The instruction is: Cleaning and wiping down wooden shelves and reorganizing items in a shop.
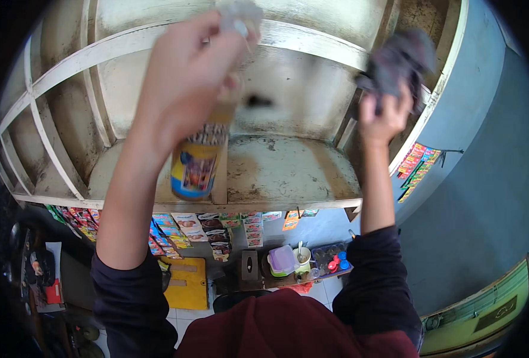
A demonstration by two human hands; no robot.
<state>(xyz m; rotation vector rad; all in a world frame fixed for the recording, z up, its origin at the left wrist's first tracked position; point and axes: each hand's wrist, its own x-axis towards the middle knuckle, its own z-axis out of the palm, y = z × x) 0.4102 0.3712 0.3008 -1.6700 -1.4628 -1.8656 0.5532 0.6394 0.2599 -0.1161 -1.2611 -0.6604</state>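
Note:
My left hand (184, 76), blurred, grips the upper part of a bottle (199, 168) with a yellow and blue printed label. The pale top of the bottle (241, 18), apparently a spray head, rises above my fingers. My right hand (387, 116) is raised at the right end of a white wooden shelf unit (309, 40) and clutches a crumpled dark cloth (396, 65). Whether the cloth touches the frame, I cannot tell. Both hands are in front of the unit's stained compartments. Dark marks and brown patches cover the shelf board (287, 170).
Strips of sachets (215, 232) hang below the shelf's front edge, and more sachets (414, 170) hang on the blue wall at right. Lower down are a lidded plastic container (284, 259), a cup with a spoon (302, 257), a tray (320, 257) and a yellow board (186, 286).

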